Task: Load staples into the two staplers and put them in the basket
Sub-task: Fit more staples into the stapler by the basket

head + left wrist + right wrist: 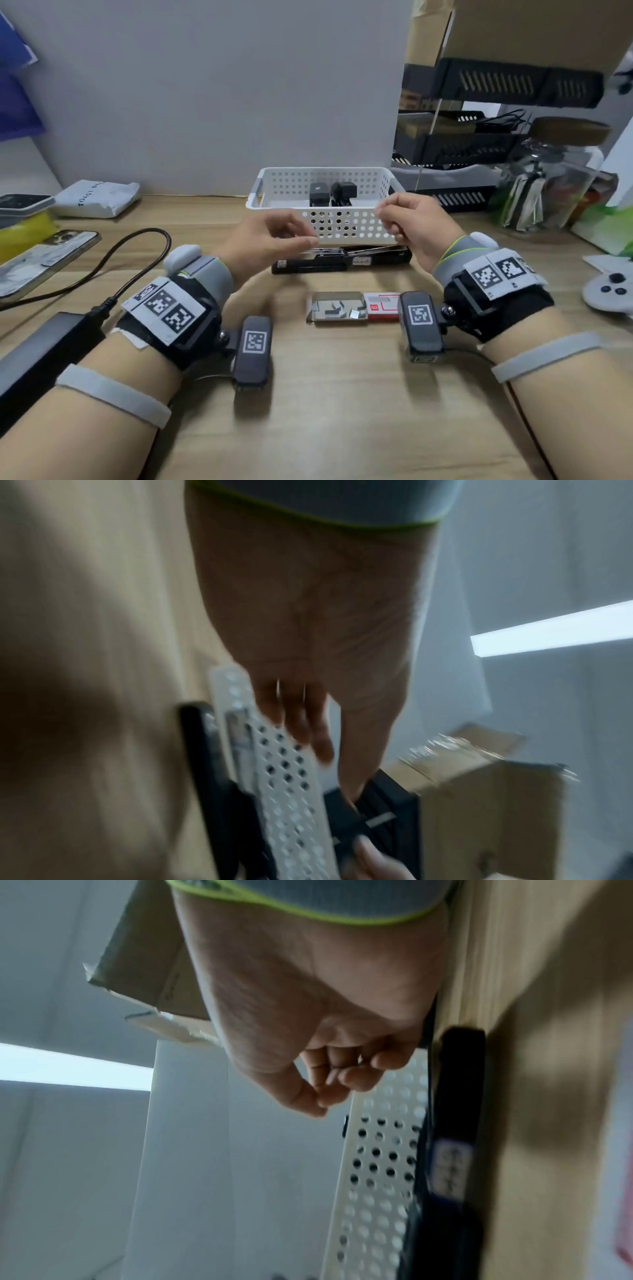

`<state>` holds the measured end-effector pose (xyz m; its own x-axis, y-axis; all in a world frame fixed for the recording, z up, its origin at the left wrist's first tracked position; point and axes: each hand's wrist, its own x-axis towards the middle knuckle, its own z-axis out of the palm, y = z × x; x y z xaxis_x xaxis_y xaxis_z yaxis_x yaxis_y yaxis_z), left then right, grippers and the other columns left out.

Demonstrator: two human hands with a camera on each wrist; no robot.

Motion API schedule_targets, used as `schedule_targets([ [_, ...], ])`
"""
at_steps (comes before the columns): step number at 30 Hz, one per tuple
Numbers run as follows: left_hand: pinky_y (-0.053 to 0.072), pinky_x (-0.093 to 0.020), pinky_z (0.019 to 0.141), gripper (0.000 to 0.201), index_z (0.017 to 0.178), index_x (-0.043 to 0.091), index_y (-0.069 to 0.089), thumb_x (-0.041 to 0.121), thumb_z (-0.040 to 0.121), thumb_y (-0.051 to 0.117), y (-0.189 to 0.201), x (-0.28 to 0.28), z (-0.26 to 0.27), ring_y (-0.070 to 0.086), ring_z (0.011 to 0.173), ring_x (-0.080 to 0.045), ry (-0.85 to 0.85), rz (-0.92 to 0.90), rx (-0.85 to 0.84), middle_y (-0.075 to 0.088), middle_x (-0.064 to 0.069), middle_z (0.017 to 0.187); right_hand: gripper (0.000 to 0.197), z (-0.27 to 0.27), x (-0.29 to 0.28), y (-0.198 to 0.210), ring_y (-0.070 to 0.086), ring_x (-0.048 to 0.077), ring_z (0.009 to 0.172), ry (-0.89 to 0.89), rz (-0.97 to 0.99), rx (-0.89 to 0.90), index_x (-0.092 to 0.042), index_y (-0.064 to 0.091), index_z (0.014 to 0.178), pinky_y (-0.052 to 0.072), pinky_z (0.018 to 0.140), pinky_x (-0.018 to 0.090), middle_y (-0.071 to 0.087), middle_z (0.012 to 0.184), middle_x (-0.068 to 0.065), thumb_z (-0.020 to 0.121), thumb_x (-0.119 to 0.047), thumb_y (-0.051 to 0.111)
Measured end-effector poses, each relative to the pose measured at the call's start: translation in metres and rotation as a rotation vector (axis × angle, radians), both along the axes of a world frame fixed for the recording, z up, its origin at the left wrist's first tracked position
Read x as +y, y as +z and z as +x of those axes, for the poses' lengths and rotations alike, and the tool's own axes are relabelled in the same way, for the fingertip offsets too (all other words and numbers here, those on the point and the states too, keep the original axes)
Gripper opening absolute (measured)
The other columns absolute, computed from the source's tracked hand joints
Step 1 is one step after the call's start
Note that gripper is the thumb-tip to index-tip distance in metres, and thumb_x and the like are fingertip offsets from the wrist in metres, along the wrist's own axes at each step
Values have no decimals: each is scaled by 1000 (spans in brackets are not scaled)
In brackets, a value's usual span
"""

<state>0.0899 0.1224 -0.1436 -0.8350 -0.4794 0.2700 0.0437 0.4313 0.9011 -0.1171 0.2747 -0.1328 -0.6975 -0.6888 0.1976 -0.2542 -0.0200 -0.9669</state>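
We hold both hands up in front of the white perforated basket [322,224]: the left hand [270,236] loosely extended, the right hand [411,222] curled, whether it pinches anything unclear. An opened black stapler [342,258] lies beneath them, the staple box [352,306] nearer us.

Phone [41,260] and black cable [113,253] at left, glass jar [548,181], white controller [609,291] at right
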Motion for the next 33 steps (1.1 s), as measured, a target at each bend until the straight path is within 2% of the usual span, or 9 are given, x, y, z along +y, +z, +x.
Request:
schedule_targets([
  [3, 55, -33, 84, 11, 91, 20, 78, 26, 83, 81, 10, 23, -11, 68, 81, -13, -256, -185, -282, 77, -3, 90, 19, 13, -4, -7, 35, 7, 44, 96, -102, -70, -10, 61, 76, 26, 46, 20, 47, 48, -8, 88, 5, 59],
  [5, 58, -31, 84, 10, 93, 26, 79, 28, 84, 80, 11, 34, -18, 70, 82, -11, -300, -351, -447, 78, 3, 90, 20, 18, -4, -11, 33, 7, 42, 166, -127, -128, -9, 60, 77, 24, 45, 21, 44, 47, -7, 89, 6, 57],
  [8, 55, -35, 85, 13, 95, 30, 78, 32, 82, 81, 11, 43, -25, 68, 85, -16, -297, -477, -558, 77, 3, 90, 20, 19, -3, -16, 32, 6, 40, 198, -112, -176, -8, 62, 78, 23, 43, 20, 42, 47, -5, 91, 5, 56],
  [16, 56, -42, 86, 25, 101, 39, 71, 32, 78, 78, 16, 54, -27, 66, 89, -15, -346, -600, -672, 67, 7, 96, 16, 21, 1, -24, 34, 4, 38, 226, -47, -243, -10, 63, 81, 25, 41, 18, 44, 45, -8, 92, 1, 58],
  [19, 56, -38, 84, 23, 98, 36, 69, 31, 77, 78, 16, 58, -27, 67, 90, -13, -338, -649, -700, 65, 9, 95, 14, 23, 1, -25, 32, 5, 38, 252, -44, -244, -9, 63, 82, 22, 41, 19, 42, 44, -7, 92, 1, 59],
  [23, 55, -30, 81, 15, 92, 31, 71, 29, 79, 79, 19, 60, -27, 68, 85, -10, -347, -664, -710, 66, 13, 80, 17, 27, 1, -26, 31, 8, 42, 273, -8, -233, -9, 65, 79, 20, 45, 22, 42, 46, -4, 91, 1, 59],
  [26, 51, -21, 71, 12, 89, 28, 73, 30, 79, 80, 19, 62, -27, 64, 74, -3, -312, -687, -693, 64, 15, 72, 18, 30, 2, -26, 32, 8, 41, 302, 14, -224, -9, 65, 79, 22, 45, 21, 43, 47, -3, 92, 0, 58],
  [29, 49, -17, 60, 6, 83, 26, 74, 27, 78, 78, 17, 60, -28, 56, 54, 3, -297, -623, -689, 65, 15, 65, 20, 31, 2, -26, 32, 7, 41, 303, 22, -217, -10, 66, 78, 23, 45, 21, 43, 48, -2, 93, 0, 57],
  [33, 51, -19, 68, 5, 81, 25, 75, 26, 78, 78, 16, 49, -27, 57, 59, 2, -286, -493, -674, 64, 22, 61, 19, 33, 3, -24, 34, 7, 42, 298, 35, -210, -10, 66, 80, 26, 45, 20, 45, 49, -2, 94, -2, 56],
])
